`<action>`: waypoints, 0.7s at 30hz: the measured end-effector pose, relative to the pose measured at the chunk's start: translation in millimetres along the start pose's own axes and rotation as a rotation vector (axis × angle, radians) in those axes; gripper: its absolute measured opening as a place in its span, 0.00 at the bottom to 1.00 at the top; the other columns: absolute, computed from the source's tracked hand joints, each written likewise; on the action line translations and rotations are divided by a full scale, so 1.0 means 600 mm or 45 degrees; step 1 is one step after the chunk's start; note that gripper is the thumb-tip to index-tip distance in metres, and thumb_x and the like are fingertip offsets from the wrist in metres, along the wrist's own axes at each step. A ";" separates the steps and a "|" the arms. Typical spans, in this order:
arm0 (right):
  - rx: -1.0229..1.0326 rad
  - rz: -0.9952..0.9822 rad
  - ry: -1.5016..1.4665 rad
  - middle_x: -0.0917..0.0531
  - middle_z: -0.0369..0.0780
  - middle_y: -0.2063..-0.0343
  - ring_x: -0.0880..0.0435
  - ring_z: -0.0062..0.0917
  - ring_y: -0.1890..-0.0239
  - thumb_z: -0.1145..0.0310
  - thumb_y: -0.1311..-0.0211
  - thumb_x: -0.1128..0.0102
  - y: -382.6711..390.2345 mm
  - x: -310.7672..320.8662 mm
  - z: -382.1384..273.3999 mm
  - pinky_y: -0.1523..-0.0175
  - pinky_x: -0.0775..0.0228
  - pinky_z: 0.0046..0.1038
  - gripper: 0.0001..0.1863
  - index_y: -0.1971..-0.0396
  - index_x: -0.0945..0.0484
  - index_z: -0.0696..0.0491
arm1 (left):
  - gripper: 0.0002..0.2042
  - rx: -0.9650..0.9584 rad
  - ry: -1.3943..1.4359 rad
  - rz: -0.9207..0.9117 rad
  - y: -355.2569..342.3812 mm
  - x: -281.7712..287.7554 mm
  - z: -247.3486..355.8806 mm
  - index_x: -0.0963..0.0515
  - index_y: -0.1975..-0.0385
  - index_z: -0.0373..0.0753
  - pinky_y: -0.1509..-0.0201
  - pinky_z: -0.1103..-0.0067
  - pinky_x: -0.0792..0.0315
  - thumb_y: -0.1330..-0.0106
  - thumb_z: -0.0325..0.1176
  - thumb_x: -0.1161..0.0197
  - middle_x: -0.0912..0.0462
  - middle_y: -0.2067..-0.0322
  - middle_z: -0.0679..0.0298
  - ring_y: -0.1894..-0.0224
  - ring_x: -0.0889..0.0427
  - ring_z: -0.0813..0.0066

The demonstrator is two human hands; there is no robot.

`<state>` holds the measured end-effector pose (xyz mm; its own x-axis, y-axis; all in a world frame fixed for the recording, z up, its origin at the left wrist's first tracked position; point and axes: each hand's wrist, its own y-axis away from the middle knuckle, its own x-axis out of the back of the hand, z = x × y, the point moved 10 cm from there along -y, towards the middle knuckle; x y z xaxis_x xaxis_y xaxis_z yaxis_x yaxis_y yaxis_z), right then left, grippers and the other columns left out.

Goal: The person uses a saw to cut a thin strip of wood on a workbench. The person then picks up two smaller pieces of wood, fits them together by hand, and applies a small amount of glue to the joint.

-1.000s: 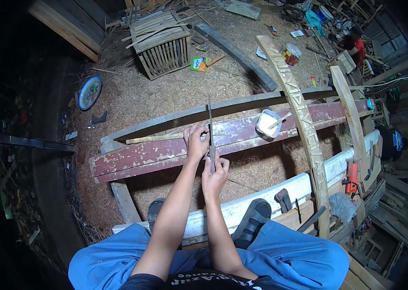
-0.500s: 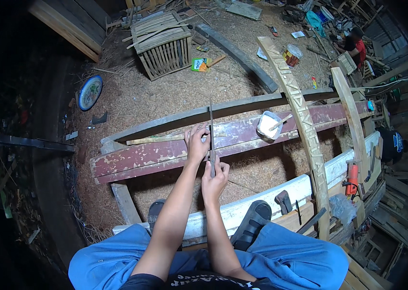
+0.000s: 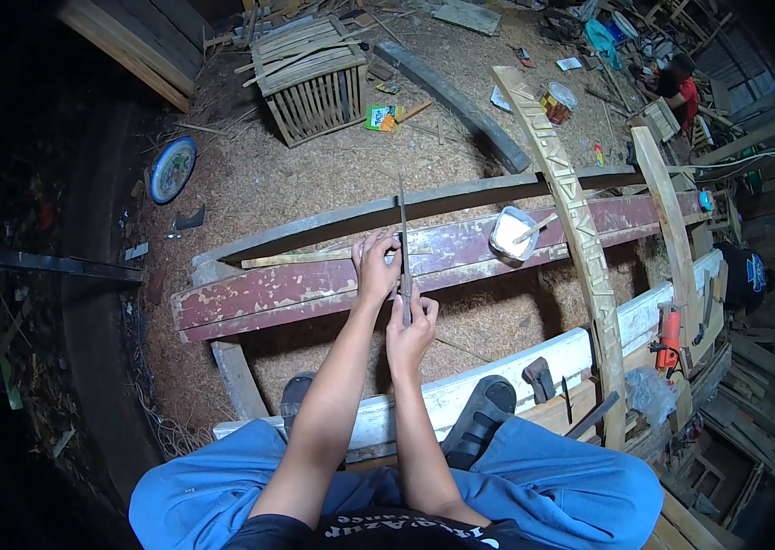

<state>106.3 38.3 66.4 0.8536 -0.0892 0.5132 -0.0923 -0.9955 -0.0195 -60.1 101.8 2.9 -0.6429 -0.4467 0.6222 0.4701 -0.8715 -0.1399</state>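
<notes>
The right hand (image 3: 411, 335) holds a long thin tool (image 3: 403, 220) in its fingers, over the red board (image 3: 291, 298). The left hand (image 3: 375, 272) is right beside it; I can't tell if its fingers grip.

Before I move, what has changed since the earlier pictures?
The right hand and the thin tool it holds eased slightly toward the body, then slid slightly forward again. Nothing was newly taken hold of or let go. The left hand stays beside the tool, over the red plank; the white container on that plank has not moved.
</notes>
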 end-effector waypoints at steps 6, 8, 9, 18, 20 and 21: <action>0.026 0.019 -0.002 0.23 0.50 0.65 0.22 0.42 0.62 0.69 0.35 0.36 0.000 -0.003 0.002 0.53 0.29 0.41 0.19 0.45 0.19 0.59 | 0.05 0.016 -0.018 -0.025 0.001 -0.001 0.002 0.20 0.66 0.42 0.27 0.61 0.52 0.38 0.33 0.32 0.19 0.40 0.65 0.32 0.30 0.61; 0.024 0.016 -0.031 0.24 0.50 0.65 0.22 0.42 0.62 0.69 0.34 0.37 -0.010 -0.001 -0.005 0.53 0.30 0.41 0.19 0.45 0.19 0.59 | 0.05 0.016 -0.024 -0.035 0.000 -0.002 0.005 0.19 0.65 0.42 0.27 0.61 0.52 0.38 0.34 0.32 0.19 0.40 0.65 0.32 0.30 0.61; 0.039 -0.017 0.000 0.24 0.50 0.64 0.22 0.42 0.62 0.68 0.34 0.37 -0.018 -0.001 -0.007 0.54 0.28 0.41 0.20 0.44 0.20 0.58 | 0.06 0.013 -0.032 -0.036 -0.003 -0.002 0.006 0.19 0.65 0.42 0.27 0.60 0.52 0.38 0.34 0.32 0.19 0.39 0.65 0.32 0.30 0.61; 0.007 -0.056 0.094 0.24 0.51 0.62 0.22 0.44 0.60 0.65 0.31 0.39 -0.017 -0.006 0.013 0.52 0.29 0.41 0.21 0.41 0.21 0.56 | 0.06 0.066 -0.009 -0.066 0.004 -0.008 0.008 0.19 0.64 0.45 0.23 0.55 0.62 0.36 0.37 0.33 0.21 0.38 0.66 0.30 0.33 0.61; -0.030 -0.088 0.079 0.24 0.51 0.62 0.22 0.44 0.60 0.65 0.31 0.39 -0.020 -0.005 0.015 0.52 0.29 0.41 0.21 0.42 0.21 0.58 | 0.05 0.057 -0.045 -0.056 0.006 -0.006 0.008 0.19 0.64 0.46 0.23 0.53 0.65 0.36 0.36 0.34 0.21 0.37 0.66 0.30 0.33 0.61; 0.007 -0.092 0.101 0.24 0.50 0.63 0.22 0.42 0.61 0.64 0.31 0.38 -0.018 -0.003 0.012 0.51 0.30 0.40 0.21 0.44 0.20 0.60 | 0.04 0.055 -0.041 -0.054 0.006 -0.003 0.007 0.19 0.64 0.46 0.23 0.52 0.66 0.36 0.35 0.34 0.21 0.37 0.67 0.30 0.33 0.60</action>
<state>109.3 48.9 59.5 0.8146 -0.0147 0.5798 -0.0288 -0.9995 0.0151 -54.6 100.2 4.2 -0.6434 -0.4018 0.6516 0.4689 -0.8797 -0.0795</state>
